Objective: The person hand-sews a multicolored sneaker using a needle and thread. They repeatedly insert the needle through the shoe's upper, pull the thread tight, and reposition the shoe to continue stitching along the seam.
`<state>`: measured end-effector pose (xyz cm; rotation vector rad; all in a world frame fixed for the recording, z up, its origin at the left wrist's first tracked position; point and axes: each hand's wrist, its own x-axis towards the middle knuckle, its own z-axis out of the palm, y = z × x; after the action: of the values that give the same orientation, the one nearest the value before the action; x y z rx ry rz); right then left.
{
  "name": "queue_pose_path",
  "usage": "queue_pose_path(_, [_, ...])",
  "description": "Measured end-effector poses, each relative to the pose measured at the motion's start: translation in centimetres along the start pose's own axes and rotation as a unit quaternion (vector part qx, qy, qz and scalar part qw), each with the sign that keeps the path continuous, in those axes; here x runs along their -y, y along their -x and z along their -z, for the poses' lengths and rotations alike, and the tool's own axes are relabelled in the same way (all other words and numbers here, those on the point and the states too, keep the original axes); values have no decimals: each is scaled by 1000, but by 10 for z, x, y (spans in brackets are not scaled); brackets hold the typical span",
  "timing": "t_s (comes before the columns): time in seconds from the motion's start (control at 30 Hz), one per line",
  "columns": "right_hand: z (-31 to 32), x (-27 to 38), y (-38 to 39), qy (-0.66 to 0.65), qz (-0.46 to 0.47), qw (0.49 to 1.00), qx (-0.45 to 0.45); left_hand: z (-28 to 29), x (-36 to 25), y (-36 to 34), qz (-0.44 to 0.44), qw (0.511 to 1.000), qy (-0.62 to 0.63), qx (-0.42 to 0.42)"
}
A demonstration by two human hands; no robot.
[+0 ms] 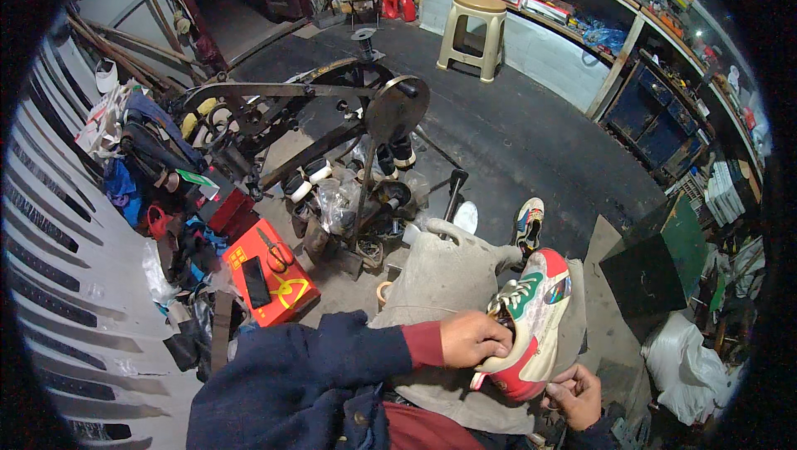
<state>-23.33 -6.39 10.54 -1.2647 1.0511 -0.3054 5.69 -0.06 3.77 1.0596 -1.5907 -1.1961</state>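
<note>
A white, red and green sneaker lies tilted on a grey cloth over my lap. My left hand grips the sneaker at its collar, thumb and fingers curled at the opening. My right hand is closed in a pinch beside the heel's sole edge; what is between those fingertips is too small to make out. Just beyond the cloth, a second multicoloured sneaker shows.
A black iron machine stands ahead over piled shoes and bags. At the left is a red box with scissors and a phone. A plastic stool stands by shelving; a green-black box and white sack sit at right.
</note>
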Motion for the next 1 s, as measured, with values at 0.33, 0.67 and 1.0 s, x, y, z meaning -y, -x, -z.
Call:
queue_pose_path(0.33, [5, 3, -10, 3, -6, 1000, 12, -18, 27, -29, 58, 994, 66, 66])
queue_pose_path(0.67, [3, 15, -18, 30, -16, 999, 30, -41, 62, -36, 38, 987, 154, -7])
queue_pose_path(1.0, [-1, 1, -16, 124, 53, 991, -6, -26, 55, -28, 117, 987, 22, 104])
